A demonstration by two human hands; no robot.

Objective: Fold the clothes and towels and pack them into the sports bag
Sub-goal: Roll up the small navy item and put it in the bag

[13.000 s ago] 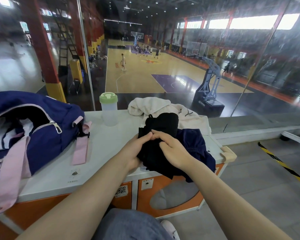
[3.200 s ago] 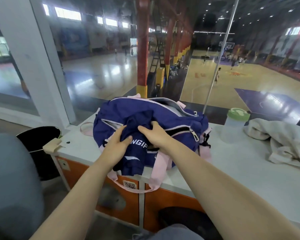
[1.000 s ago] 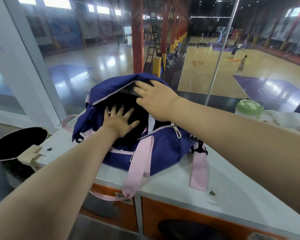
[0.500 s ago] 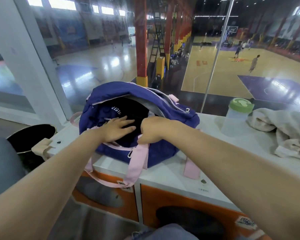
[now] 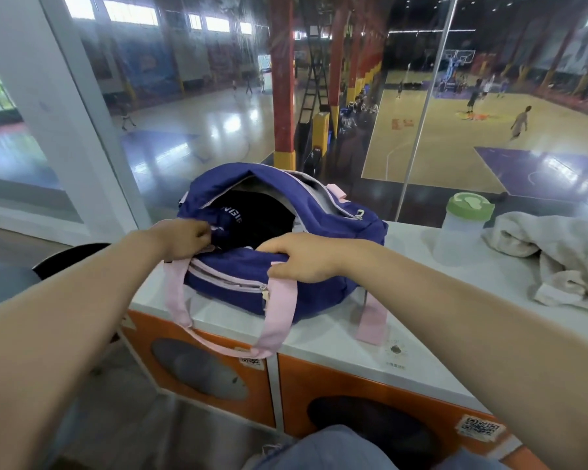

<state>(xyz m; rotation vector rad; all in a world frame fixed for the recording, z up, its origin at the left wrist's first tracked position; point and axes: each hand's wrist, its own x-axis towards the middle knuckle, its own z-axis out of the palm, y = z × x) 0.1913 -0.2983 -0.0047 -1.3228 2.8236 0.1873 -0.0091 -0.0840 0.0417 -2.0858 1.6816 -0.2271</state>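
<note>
A navy sports bag (image 5: pixel 323 293) with pink straps lies on the white counter (image 5: pixel 421 337), its top zip gaping open. Dark folded clothes (image 5: pixel 258 222) with white lettering sit inside it. My left hand (image 5: pixel 184 239) is closed on the bag's near rim at the left end of the opening. My right hand (image 5: pixel 302 259) grips the near rim at the middle, above a pink strap. A crumpled off-white towel (image 5: pixel 564 262) lies on the counter at the far right, apart from both hands.
A clear bottle with a green lid (image 5: pixel 462 228) stands between the bag and the towel. Glass panes rise right behind the counter. Orange locker fronts (image 5: pixel 370 412) sit below it. A black round bin (image 5: pixel 68 256) is at the left.
Both hands have come out of the bag's opening onto its near rim. My left hand, flat on the clothes before, is now closed on the rim. The view has shifted slightly right.
</note>
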